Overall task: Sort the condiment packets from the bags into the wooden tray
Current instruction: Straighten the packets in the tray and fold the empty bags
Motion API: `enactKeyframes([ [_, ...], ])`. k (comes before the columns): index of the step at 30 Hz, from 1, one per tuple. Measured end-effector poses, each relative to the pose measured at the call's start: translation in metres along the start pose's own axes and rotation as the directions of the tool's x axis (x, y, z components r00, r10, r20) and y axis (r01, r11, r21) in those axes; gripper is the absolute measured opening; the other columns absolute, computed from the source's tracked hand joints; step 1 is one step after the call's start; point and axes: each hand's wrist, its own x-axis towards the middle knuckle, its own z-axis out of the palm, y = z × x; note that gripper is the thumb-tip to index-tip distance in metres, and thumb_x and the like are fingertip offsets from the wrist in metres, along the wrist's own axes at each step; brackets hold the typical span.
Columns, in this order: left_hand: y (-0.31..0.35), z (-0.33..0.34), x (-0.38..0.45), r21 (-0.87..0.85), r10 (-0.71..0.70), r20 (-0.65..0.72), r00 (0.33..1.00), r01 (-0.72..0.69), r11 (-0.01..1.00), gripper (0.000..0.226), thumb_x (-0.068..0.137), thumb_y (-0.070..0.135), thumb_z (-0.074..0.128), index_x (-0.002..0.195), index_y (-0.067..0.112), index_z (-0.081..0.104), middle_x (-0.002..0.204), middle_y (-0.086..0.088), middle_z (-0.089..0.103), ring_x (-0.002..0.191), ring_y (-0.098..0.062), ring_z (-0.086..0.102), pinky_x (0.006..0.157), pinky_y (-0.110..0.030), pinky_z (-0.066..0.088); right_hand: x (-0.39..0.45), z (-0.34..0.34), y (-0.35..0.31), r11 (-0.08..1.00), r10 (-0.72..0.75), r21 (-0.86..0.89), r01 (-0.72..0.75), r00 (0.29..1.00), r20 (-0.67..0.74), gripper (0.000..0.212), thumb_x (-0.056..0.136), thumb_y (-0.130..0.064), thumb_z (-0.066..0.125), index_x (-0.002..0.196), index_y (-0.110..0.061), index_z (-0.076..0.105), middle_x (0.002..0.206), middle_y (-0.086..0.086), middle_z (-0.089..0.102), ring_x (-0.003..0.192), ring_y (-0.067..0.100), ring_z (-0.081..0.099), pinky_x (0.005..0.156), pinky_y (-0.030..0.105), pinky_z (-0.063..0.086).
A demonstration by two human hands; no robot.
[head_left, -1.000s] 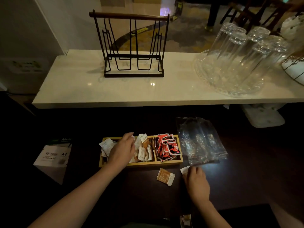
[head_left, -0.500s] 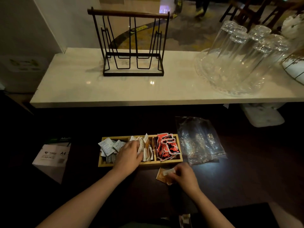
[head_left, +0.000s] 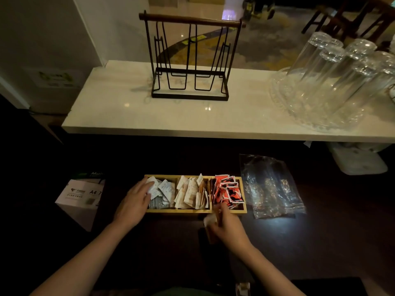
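Observation:
The wooden tray lies on the dark table and has three compartments: white and grey packets on the left, beige packets in the middle, red packets on the right. My left hand rests at the tray's left end, fingertips touching a white packet in the left compartment. My right hand is just in front of the tray's right part, fingers closed on a white packet and a brown packet. Empty clear plastic bags lie to the right of the tray.
A white A4 paper box stands left of the tray. Behind and above runs a white marble counter with a black wire rack and several upturned glasses on a glass tray.
My left hand has moved from the middle compartment to the tray's left end. My right hand picked up the white packet, slid left to the brown packet and lifted both toward the tray.

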Motion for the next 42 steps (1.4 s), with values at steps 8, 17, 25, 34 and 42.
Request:
enactKeyframes([
  [8,-0.002,0.019,-0.013,0.127,0.026,0.139,0.99,-0.044,0.991,0.049,0.1,0.033,0.033,0.148,0.032,0.022,0.157,0.013,0.002,0.148,-0.021,-0.005,0.119,-0.042,0.019,0.063,0.002,-0.07,0.949,-0.166,-0.305,0.079,0.949,-0.269,0.047,0.087,-0.012,0.056,0.13,-0.012,0.037,0.129,0.013,0.041,0.085,0.029,0.061,0.059,0.032,0.044],
  [17,0.01,0.015,-0.008,0.331,0.151,0.07,0.986,-0.165,0.929,0.067,0.087,0.052,0.009,0.149,0.028,0.009,0.158,0.005,0.007,0.145,-0.016,-0.002,0.116,-0.037,0.006,0.079,0.027,-0.058,0.868,-0.295,-0.488,0.093,0.887,-0.355,0.048,0.096,-0.031,0.036,0.139,-0.012,0.038,0.132,0.011,0.049,0.116,0.028,0.051,0.092,0.038,0.044],
  [25,0.041,0.012,0.0,0.282,0.205,0.111,0.972,-0.229,0.932,0.071,0.085,0.055,0.004,0.15,0.028,0.003,0.156,0.01,-0.008,0.144,-0.008,-0.007,0.119,-0.035,0.007,0.084,0.033,-0.049,0.841,-0.353,-0.501,0.205,0.909,-0.222,0.056,0.098,-0.043,0.021,0.141,-0.012,0.038,0.149,0.009,0.041,0.142,0.023,0.029,0.12,0.042,0.008],
  [34,0.098,0.042,0.018,0.375,0.458,0.208,0.864,-0.503,0.779,0.06,0.094,0.053,0.027,0.149,0.037,0.007,0.159,0.012,-0.001,0.146,-0.013,-0.004,0.116,-0.046,0.005,0.072,-0.028,0.018,0.934,-0.193,-0.343,0.095,0.945,-0.264,0.058,0.089,-0.061,0.022,0.14,-0.038,0.034,0.155,-0.009,0.027,0.146,0.014,0.013,0.116,0.056,0.002],
  [42,0.094,0.067,0.018,0.495,0.331,0.283,0.9,-0.433,0.753,0.058,0.092,0.05,0.029,0.137,0.016,0.046,0.15,-0.006,0.04,0.142,-0.023,0.028,0.113,-0.047,0.025,0.081,0.007,0.014,0.898,-0.33,-0.403,0.179,0.879,-0.345,0.036,0.09,-0.026,0.041,0.122,-0.015,0.054,0.124,0.005,0.057,0.113,0.022,0.052,0.098,0.039,0.043],
])
